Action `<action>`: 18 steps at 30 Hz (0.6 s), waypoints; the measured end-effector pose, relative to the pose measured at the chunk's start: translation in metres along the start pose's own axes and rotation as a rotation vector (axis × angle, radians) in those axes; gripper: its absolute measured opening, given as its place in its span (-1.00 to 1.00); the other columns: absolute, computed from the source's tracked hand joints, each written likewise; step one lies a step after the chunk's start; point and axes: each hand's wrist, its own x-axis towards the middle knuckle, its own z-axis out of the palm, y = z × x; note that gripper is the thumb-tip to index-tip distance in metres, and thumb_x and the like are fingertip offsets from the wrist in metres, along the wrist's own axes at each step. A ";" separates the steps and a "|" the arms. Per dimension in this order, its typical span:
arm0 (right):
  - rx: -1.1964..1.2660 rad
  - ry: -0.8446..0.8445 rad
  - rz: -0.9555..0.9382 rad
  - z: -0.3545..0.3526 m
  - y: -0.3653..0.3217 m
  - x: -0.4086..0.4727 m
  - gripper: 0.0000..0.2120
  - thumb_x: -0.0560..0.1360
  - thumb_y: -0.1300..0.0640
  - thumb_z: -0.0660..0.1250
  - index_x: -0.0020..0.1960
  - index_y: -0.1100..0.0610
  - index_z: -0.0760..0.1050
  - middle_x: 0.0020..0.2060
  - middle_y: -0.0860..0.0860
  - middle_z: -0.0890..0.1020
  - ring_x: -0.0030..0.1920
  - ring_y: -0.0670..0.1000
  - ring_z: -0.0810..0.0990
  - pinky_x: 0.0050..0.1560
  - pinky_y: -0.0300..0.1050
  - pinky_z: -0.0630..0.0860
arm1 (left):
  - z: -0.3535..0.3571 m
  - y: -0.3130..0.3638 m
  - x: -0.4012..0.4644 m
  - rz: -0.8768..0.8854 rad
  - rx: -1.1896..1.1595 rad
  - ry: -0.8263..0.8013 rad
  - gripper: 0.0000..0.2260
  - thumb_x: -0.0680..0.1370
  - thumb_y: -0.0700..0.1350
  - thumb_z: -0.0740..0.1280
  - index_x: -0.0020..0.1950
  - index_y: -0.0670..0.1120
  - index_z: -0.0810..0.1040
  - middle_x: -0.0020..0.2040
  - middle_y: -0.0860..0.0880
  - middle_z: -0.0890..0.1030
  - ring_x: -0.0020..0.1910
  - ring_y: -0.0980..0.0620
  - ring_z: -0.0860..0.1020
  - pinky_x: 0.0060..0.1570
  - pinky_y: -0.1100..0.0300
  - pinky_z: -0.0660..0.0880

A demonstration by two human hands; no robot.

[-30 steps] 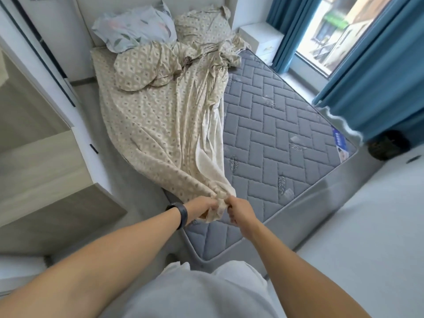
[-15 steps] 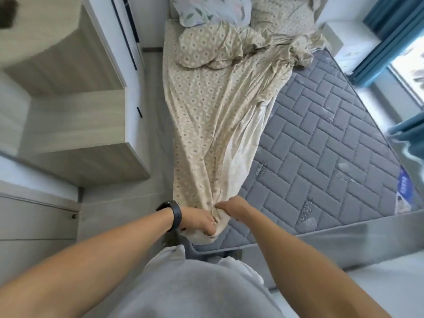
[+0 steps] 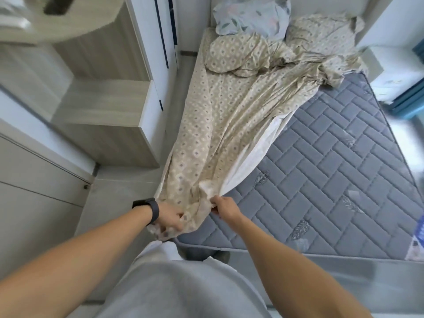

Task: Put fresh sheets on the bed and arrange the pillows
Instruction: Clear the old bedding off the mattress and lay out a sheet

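A beige patterned sheet (image 3: 220, 125) lies bunched along the left half of the grey quilted mattress (image 3: 321, 161), whose right half is bare. At the foot corner my left hand (image 3: 171, 218), with a dark wristband, grips the sheet's gathered end. My right hand (image 3: 223, 206) pinches the sheet's pale edge just to the right. At the head lie a beige patterned pillow (image 3: 236, 55), a second beige pillow (image 3: 321, 34) and a light blue floral pillow (image 3: 252, 17).
A pale wooden cabinet (image 3: 103, 115) and white wardrobe doors (image 3: 156, 42) stand left of the bed, leaving a narrow floor strip. A white nightstand (image 3: 394, 72) and blue curtain (image 3: 413, 99) are at the right. I stand at the mattress's foot edge.
My view has swung left and down toward the bed's left foot corner. My hands have moved apart along the sheet's end, the left one lower, and the sheet is drawn toward that corner.
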 end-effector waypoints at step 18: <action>-0.027 -0.032 -0.198 0.009 -0.017 0.005 -0.58 0.55 0.08 0.28 -0.49 0.07 0.46 -0.44 0.04 0.54 -0.38 -0.04 0.39 -0.17 -0.08 0.32 | -0.060 0.043 0.040 0.176 -0.572 0.303 -0.84 0.60 -0.24 0.20 0.13 -0.05 0.47 -0.19 -0.02 0.47 -0.29 0.08 0.43 -0.34 0.27 0.37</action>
